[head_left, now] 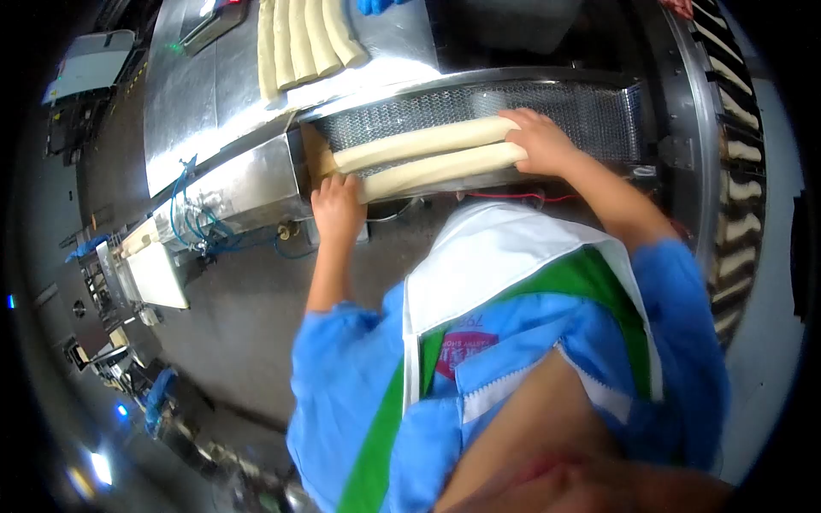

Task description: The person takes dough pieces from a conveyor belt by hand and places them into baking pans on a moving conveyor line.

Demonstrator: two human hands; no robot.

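Two long pale dough strips lie side by side on a metal mesh conveyor belt (599,120) in front of me. The far dough strip (419,143) and the near dough strip (436,171) both run slightly upward to the right. My right hand (545,144) is closed over the right ends of both strips. My left hand (338,208) is at the left end of the near strip, its fingers curled over that end beside the metal housing. Its fingertips are partly hidden.
Several more dough strips (308,38) lie on the steel table (205,111) beyond the belt. A scale-like device (209,26) stands at its far left. On the right, a curved conveyor (735,197) carries several pale dough pieces. Blue hoses (192,218) hang at the left housing.
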